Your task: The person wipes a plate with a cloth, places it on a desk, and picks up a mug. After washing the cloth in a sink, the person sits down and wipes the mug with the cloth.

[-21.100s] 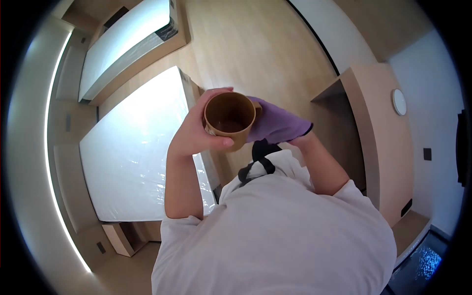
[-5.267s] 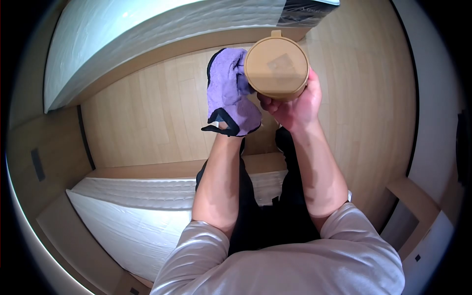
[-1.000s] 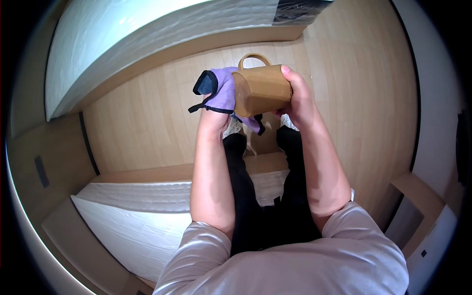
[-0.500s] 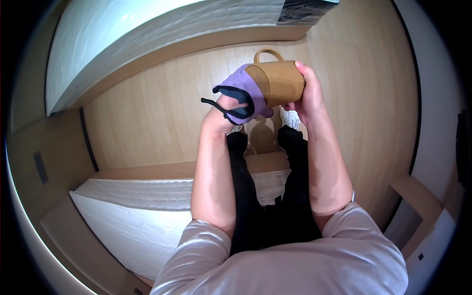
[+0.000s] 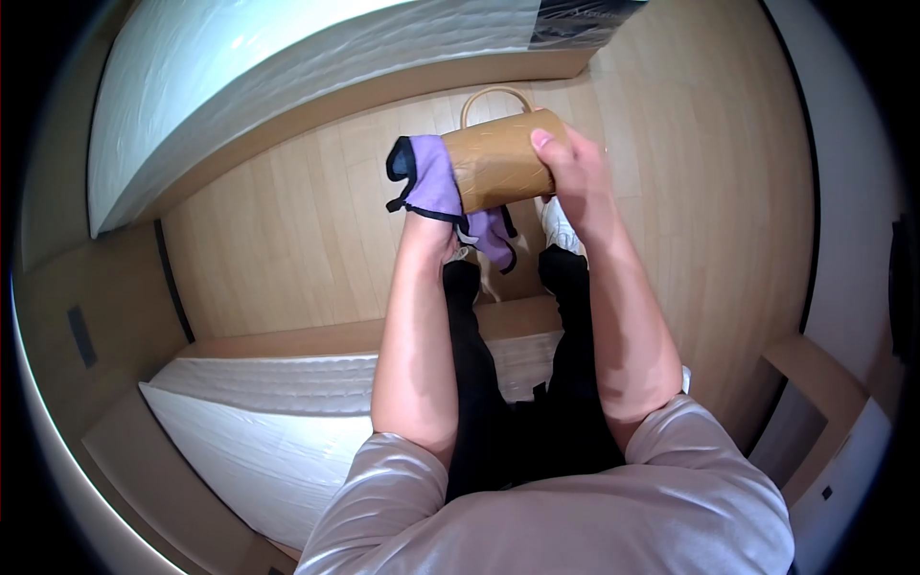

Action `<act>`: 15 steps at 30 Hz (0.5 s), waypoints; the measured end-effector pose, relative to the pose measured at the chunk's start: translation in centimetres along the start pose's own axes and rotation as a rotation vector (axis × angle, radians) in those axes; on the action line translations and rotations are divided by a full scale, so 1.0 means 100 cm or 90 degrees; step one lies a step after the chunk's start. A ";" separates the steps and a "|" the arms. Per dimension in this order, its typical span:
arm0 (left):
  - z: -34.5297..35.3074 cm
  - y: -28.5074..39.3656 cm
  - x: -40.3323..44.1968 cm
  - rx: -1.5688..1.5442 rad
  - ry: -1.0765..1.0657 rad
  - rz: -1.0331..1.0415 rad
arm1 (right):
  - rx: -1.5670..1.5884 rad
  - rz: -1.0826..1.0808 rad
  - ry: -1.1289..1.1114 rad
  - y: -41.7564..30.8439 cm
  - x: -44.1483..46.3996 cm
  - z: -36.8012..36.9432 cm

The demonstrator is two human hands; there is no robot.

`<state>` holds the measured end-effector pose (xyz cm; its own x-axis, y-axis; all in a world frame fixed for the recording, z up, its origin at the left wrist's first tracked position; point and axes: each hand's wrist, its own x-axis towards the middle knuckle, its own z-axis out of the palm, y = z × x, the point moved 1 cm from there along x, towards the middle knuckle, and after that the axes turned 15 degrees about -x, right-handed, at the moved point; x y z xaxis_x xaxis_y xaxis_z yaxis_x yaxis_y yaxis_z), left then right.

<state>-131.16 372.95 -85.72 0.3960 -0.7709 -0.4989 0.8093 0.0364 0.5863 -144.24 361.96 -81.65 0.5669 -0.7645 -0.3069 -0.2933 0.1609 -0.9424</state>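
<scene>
In front of me I hold a tan, cylinder-shaped handbag (image 5: 498, 161) on its side, its thin loop handle (image 5: 494, 91) arching away from me. My right hand (image 5: 578, 172) is closed round its right end, thumb lying on the upper surface. A purple cloth with black edging (image 5: 436, 177) covers the left end, and a loose part hangs below the bag. My left hand (image 5: 431, 230) is under this cloth and holds it at the bag's left end; its fingers are hidden.
A plastic-wrapped mattress (image 5: 287, 57) on a wooden base lies ahead. Another wrapped mattress (image 5: 268, 412) is beside my legs on the left. My white shoes (image 5: 558, 225) stand on the wooden floor (image 5: 307, 211). A wooden frame (image 5: 815, 383) is at the right.
The bag has moved left and turned slightly. My right thumb now lies further over its surface. The purple cloth has folded back at the left end, with part hanging down.
</scene>
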 end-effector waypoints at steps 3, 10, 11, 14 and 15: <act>0.002 0.001 0.000 -0.049 0.101 0.066 | 0.041 -0.082 0.028 0.000 0.000 0.006; 0.003 0.003 0.007 -0.165 0.053 0.104 | 0.198 -0.161 -0.098 -0.005 -0.004 0.005; 0.010 0.004 0.003 -0.165 0.054 0.104 | 0.263 -0.157 -0.104 -0.005 -0.004 0.005; 0.030 0.011 -0.001 -0.151 -0.040 0.127 | 0.267 -0.160 0.012 0.002 0.001 0.009; 0.034 0.013 0.005 -0.082 -0.055 0.097 | 0.253 -0.138 0.031 0.004 0.005 0.007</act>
<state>-131.41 370.41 -83.07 0.4844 -0.8015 -0.3506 0.7934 0.2336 0.5622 -143.57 362.05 -82.23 0.5425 -0.8341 -0.0997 0.1511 0.2136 -0.9652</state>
